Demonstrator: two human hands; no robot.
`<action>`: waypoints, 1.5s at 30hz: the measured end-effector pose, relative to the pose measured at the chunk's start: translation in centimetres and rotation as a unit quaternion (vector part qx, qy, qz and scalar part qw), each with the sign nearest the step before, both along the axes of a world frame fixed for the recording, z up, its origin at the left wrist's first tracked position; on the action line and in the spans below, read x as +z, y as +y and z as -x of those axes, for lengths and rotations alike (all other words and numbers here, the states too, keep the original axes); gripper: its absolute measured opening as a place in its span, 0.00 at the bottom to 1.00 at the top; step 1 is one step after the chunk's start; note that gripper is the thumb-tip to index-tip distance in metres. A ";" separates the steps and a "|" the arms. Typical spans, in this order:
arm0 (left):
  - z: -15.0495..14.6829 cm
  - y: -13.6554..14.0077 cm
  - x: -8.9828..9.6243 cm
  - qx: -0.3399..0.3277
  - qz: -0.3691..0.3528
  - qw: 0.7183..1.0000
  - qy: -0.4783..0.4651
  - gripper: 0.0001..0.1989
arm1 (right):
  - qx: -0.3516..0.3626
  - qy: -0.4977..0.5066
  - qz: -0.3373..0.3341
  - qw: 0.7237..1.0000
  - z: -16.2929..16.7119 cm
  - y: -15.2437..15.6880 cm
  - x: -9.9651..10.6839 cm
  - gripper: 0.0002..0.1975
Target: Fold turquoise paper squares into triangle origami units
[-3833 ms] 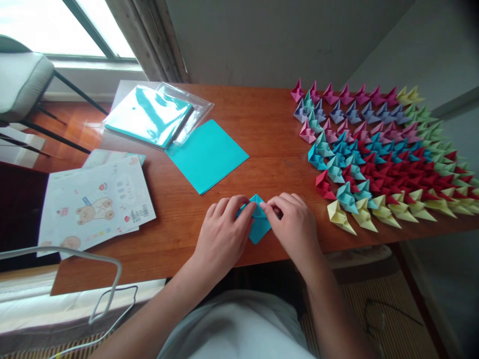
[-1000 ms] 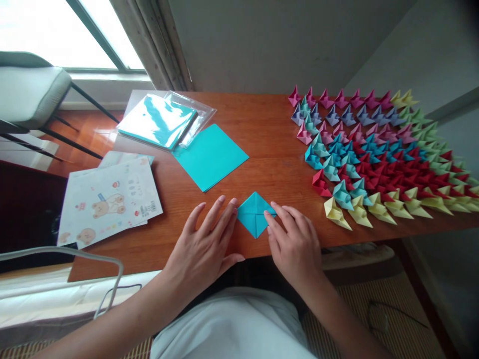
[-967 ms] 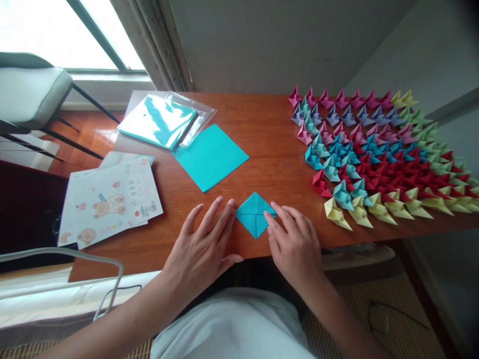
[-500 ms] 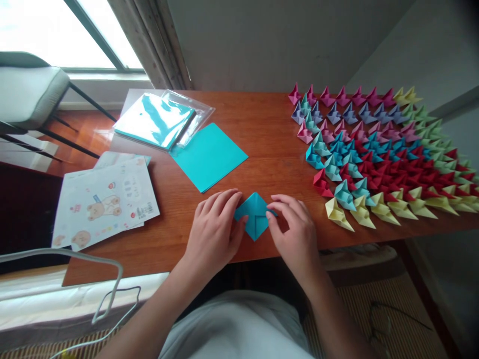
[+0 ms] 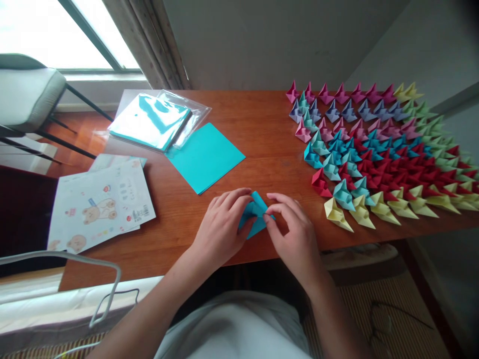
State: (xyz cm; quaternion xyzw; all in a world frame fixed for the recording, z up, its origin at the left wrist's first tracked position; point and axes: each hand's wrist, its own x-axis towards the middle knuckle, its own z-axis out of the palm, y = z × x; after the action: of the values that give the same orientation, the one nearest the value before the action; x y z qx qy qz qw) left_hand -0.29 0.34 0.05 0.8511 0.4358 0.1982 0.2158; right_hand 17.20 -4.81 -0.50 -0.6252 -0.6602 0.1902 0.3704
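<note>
A small folded piece of turquoise origami paper (image 5: 256,228) is between my hands near the table's front edge. My left hand (image 5: 223,219) covers its left side, with the fingers curled over it and the thumb pressed on its face. My right hand (image 5: 291,219) pinches its right corner between thumb and fingertips. A flap looks partly raised, but my fingers hide much of the fold. Just beyond my left hand lie flat turquoise sheets (image 5: 206,158) of square paper.
A clear plastic packet of paper (image 5: 149,119) sits at the back left of the wooden table (image 5: 258,134). Bear-printed sheets (image 5: 101,204) lie at the left. Rows of folded paper shapes (image 5: 374,144) fill the right side. A white cable or tube (image 5: 108,264) is at lower left.
The folded paper has turned slightly and now has a flap lifted. My left hand has shifted a little to the right over it, while my right hand stays at the right corner.
</note>
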 end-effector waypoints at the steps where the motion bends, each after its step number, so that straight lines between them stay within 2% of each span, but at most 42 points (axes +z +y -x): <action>1: 0.0 0.0 0.0 0.001 0.007 1.000 -0.016 0.15 | 0.013 0.024 0.004 1.000 0.0 0.0 0.3 0.05; 3: 0.1 0.0 0.1 0.004 0.024 0.998 -0.050 0.20 | 0.036 0.050 0.002 0.998 -0.1 0.0 0.9 0.05; 6: 0.3 0.1 0.5 0.005 0.047 0.995 -0.089 0.27 | 0.062 0.037 -0.019 0.997 -0.2 0.1 1.6 0.07; 8: 0.6 0.2 0.9 0.004 0.069 0.991 -0.115 0.24 | 0.070 0.037 -0.026 0.996 -0.2 0.0 2.0 0.10; 11: 0.8 0.3 1.6 0.002 0.146 0.972 -0.181 0.11 | 0.046 0.110 -0.015 0.993 -0.1 -0.3 2.4 0.17; 13: 0.9 0.3 1.9 0.022 0.219 0.942 -0.252 0.03 | 0.017 0.202 0.007 0.979 0.0 -0.5 2.4 0.20; 16: 0.7 0.2 1.8 0.091 0.314 0.861 -0.389 0.08 | -0.008 0.343 0.064 0.937 0.4 -0.7 2.1 0.22; 19: 0.4 0.0 1.4 0.134 0.372 0.781 -0.483 0.11 | 0.005 0.428 0.142 0.893 1.2 -0.8 1.4 0.23; 22: 0.1 -0.3 1.0 0.138 0.392 0.752 -0.512 0.11 | 0.011 0.441 0.183 0.878 2.0 -0.8 0.7 0.15; 24: 0.2 -0.4 0.9 0.126 0.393 0.755 -0.509 0.11 | 0.002 0.426 0.178 0.887 2.1 -0.9 0.3 0.10; 26: 0.5 -0.5 0.9 0.111 0.385 0.775 -0.488 0.09 | -0.010 0.381 0.152 0.912 2.0 -0.8 0.0 0.07; 29: 1.1 -0.3 1.1 0.090 0.321 0.840 -0.429 0.05 | -0.012 0.253 0.077 0.964 1.3 -0.6 0.0 0.03; 32: 1.7 0.0 1.4 0.049 0.174 0.925 -0.335 0.05 | 0.003 0.124 -0.032 0.992 0.6 -0.2 0.5 0.05; 34: 2.0 0.2 1.6 0.022 0.045 0.963 -0.265 0.06 | 0.022 0.046 -0.104 0.993 0.2 -0.1 0.8 0.09; 35: 2.2 0.3 1.5 0.013 -0.021 0.973 -0.229 0.07 | 0.033 0.010 -0.135 0.990 0.0 -0.1 1.0 0.12; 37: 2.4 0.3 1.3 -0.002 -0.140 0.977 -0.160 0.09 | 0.051 -0.050 -0.185 0.980 -0.2 -0.1 1.0 0.15; 39: 2.6 0.2 0.9 -0.027 -0.219 0.970 -0.101 0.09 | 0.055 -0.095 -0.213 0.971 -0.4 -0.1 0.8 0.16; 41: 2.7 0.2 0.4 -0.053 -0.249 0.965 -0.058 0.09 | 0.054 -0.132 -0.221 0.965 -0.6 -0.2 0.3 0.16; 45: 2.8 0.3 -0.3 -0.090 -0.235 0.968 0.017 0.09 | 0.072 -0.185 -0.197 0.960 -0.8 -0.4 -0.8 0.13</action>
State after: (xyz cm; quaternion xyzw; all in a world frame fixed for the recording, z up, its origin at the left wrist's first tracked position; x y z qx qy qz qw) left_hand -3.11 0.60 -0.24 0.9169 0.3021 0.2601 0.0189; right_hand 17.97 -5.17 -1.28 -0.5152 -0.7847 -0.0360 0.3430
